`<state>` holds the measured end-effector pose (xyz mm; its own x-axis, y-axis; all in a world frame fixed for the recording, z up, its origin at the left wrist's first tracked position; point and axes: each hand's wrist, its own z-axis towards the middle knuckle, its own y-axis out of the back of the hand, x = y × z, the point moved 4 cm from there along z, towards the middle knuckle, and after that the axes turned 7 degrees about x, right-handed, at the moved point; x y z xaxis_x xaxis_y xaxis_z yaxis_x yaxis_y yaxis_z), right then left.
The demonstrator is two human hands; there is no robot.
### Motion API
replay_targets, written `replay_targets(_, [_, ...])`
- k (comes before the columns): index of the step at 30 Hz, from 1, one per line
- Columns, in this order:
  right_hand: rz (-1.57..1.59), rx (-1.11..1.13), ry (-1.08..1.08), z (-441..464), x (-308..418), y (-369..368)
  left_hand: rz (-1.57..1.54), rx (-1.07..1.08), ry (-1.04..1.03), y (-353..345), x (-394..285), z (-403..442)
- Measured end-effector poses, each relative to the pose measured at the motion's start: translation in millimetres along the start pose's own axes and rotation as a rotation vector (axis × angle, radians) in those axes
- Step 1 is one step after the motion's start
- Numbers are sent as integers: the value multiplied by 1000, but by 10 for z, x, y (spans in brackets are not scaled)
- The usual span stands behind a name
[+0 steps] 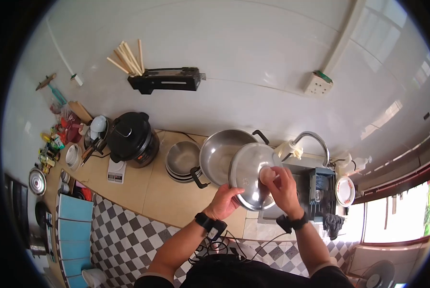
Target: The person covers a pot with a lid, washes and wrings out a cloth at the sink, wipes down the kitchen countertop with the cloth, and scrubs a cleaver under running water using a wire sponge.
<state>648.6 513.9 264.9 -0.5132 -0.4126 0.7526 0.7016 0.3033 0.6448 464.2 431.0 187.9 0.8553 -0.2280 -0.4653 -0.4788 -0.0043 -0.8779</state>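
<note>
A shiny domed steel pot lid [248,165] is held up, tilted, over the right side of a wide steel pot [217,156] and partly hides it. My left hand [223,200] grips the lid's near left rim, thumb on top and fingers mostly hidden below. On top of the lid, my right hand [283,189] closes its fingers around a pale round part that looks like the knob. The pot stands on the counter and has two black handles; its visible inside shows bare metal.
Stacked steel bowls [184,158] and a black electric cooker [133,139] stand left of the pot. A white kitchen scale [116,173] lies nearby. At right are a sink [294,173] with a curved faucet [326,149] and a dark dish rack [320,192]. Cables hang before my body.
</note>
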Motion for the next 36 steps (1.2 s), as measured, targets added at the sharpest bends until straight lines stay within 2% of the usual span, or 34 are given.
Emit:
replay_targets(2, [80, 4, 52, 343, 68, -186, 11, 7, -46, 125, -149, -11])
replay_targets(4, [-80, 83, 91, 741, 29, -429, 116, -121, -47, 324, -338, -51])
replay_targets(5, [-73, 96, 101, 966, -34, -587, 342, -290, 14, 669, -339, -117])
replay_targets(6, [-177, 116, 108, 1189, -114, -778, 339, -306, 4, 804, -364, -249])
replay_targets(8, [-270, 153, 119, 1510, -300, -1157, 787, -636, -205, 1071, -551, -657])
replay_targets(10, [-378, 253, 31, 1724, -513, -1503, 591, -703, -242, 1376, -630, -1116])
replay_targets(14, [-442, 411, -72, 1785, -685, -1902, 501, -967, -262, 1745, -650, -2215])
replay_targets(16, [-500, 639, -82, 1754, -770, -2043, 442, -1084, -273, 1874, -561, -2702])
replay_targets(21, [-461, 629, -93, 1766, -1121, -2159, 269, -1163, -338, 2171, -231, -3505])
replay_targets(23, [-582, 670, -53, 1746, -783, -1917, 166, -1163, -337, 2257, -163, -3658])
replay_targets(25, [-517, 410, 38, 1705, -648, -1771, 173, -1162, -324, 2202, -223, -3630])
replay_targets(26, [-369, 309, 86, 1625, -463, -1649, 178, -1154, -302, 2189, -253, -3640])
replay_targets(27, [-320, 248, 96, 1549, -321, -1574, 172, -1085, -307, 2327, -245, -3679])
replay_targets(29, [-115, 72, 166, 1241, -74, -1497, 153, -1089, -314, 2363, -337, -3673])
replay_targets(31, [6, -59, 149, 801, 343, -1636, 155, -1048, -323, 2481, -425, -3665])
replay_targets(32, [34, 83, 74, 554, 426, -1821, 153, -1049, -324, 2534, -462, -3706])
replay_targets(33, [66, 181, 194, 335, 491, -2073, 131, -1020, -316, 2583, -507, -3731])
replay_targets(35, [239, 631, -37, -48, 278, -2819, 105, -987, -287, 2758, -620, -3814])
replay_targets(36, [207, 655, -140, -97, 462, -3030, 111, -968, -279, 2833, -697, -3882])
